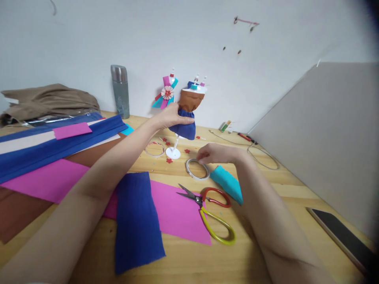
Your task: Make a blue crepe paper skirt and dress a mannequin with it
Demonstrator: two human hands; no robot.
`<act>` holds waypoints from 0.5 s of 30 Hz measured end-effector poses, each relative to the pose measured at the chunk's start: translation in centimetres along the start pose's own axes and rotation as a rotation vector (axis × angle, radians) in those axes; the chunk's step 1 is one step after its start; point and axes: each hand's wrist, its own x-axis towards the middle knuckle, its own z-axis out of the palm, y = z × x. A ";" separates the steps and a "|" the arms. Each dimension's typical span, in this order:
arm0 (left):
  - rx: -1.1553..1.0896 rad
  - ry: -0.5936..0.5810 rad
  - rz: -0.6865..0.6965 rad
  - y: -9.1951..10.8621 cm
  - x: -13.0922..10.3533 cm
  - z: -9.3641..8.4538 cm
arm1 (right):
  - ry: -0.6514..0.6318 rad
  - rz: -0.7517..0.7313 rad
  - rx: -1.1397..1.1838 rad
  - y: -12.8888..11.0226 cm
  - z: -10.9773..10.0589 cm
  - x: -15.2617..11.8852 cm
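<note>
My left hand is closed around the waist of a miniature dress form, between its brown crepe paper bodice and its blue skirt. Below the skirt are a white post and a round white base on the table. My right hand has its fingers bent down onto the upper rim of a roll of tape; the fingertips are partly hidden. Close by that hand lie a folded turquoise crepe paper piece and scissors with one red and one yellow handle, their blades spread.
Behind stands another small form with a paper rosette. A second ring of tape and several red paper flowers lie around the base. Blue crepe paper, pink sheets, a bottle, a cable and a phone surround them.
</note>
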 end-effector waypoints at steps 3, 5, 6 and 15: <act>-0.048 0.005 -0.019 0.2 -0.2 -0.3 | 0.059 0.015 0.069 -0.2 0.3 0.2; -0.143 0.000 -0.021 0.2 -0.1 -0.7 | 0.093 0.015 0.068 -0.4 0.2 0.2; -0.203 0.002 -0.023 0.3 -0.1 -0.8 | 0.100 0.007 0.054 -0.6 0.1 0.2; -0.479 0.003 -0.231 1.3 -0.2 -0.2 | -0.034 -0.112 0.312 -3.5 -0.4 -1.1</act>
